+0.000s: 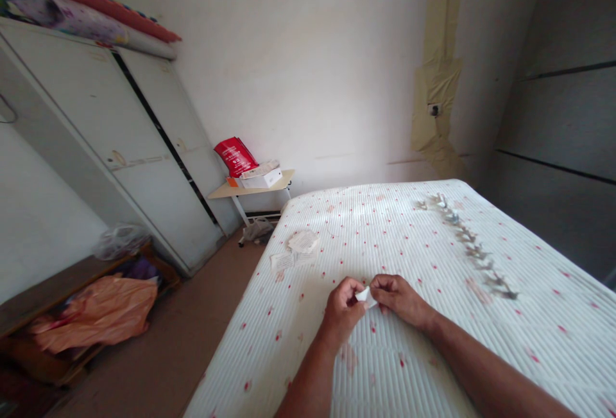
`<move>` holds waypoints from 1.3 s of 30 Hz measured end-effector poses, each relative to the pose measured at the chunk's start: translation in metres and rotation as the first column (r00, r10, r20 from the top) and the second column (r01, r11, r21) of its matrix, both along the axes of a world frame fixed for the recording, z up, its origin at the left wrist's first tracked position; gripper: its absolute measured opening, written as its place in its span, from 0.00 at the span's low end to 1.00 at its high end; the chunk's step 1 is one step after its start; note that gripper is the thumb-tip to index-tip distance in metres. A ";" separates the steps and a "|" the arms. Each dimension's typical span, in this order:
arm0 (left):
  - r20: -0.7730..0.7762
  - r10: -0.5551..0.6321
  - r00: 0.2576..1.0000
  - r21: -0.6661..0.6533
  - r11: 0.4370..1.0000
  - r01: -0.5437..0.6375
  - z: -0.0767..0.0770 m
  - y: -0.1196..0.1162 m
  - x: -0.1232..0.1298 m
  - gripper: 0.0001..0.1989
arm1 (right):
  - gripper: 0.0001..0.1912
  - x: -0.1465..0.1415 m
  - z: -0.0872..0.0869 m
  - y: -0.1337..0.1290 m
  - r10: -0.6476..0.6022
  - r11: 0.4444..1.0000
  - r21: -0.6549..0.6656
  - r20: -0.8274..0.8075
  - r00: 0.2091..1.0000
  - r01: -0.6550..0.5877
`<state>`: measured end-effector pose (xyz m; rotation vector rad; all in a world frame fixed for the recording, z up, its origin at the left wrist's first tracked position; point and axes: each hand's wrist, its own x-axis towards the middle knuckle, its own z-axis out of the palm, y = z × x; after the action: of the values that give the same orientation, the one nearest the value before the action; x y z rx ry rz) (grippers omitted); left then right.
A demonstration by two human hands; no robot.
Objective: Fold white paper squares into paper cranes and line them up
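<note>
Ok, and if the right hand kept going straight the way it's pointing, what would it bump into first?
The right hand points leftward, so beyond the small folded white paper at its fingertips, it would probably bump the left hand first. Exact depth is hard to judge.

Two bare hands are shown near the lower centre of the frame, the left hand (344, 305) and the right hand (397, 296). Bare skin is exposed along the left forearm (310, 370) and right forearm (481, 357), both narrowed at the wrists and cut off by the bottom edge. Fine nail detail is too small to be made out.
</note>
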<state>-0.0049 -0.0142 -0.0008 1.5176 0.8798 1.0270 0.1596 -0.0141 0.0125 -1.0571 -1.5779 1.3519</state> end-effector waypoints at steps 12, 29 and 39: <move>0.146 -0.033 0.989 -0.114 0.992 0.049 0.003 0.002 0.001 0.11 | 0.16 0.001 -0.002 0.002 0.060 0.998 -0.010 0.015 0.998 -0.060; 0.055 0.068 0.996 -0.061 0.996 -0.064 -0.003 0.005 0.002 0.11 | 0.11 -0.001 -0.010 0.004 0.017 0.999 -0.046 0.058 0.998 -0.014; -0.207 0.131 0.970 0.048 0.991 -0.123 -0.008 0.004 0.004 0.15 | 0.12 0.004 -0.006 0.006 -0.065 0.983 0.178 0.548 0.834 -0.040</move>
<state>-0.0010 -0.0101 -0.0090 1.6370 1.1247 0.9895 0.1634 -0.0079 0.0069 -1.4219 -2.0617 0.8998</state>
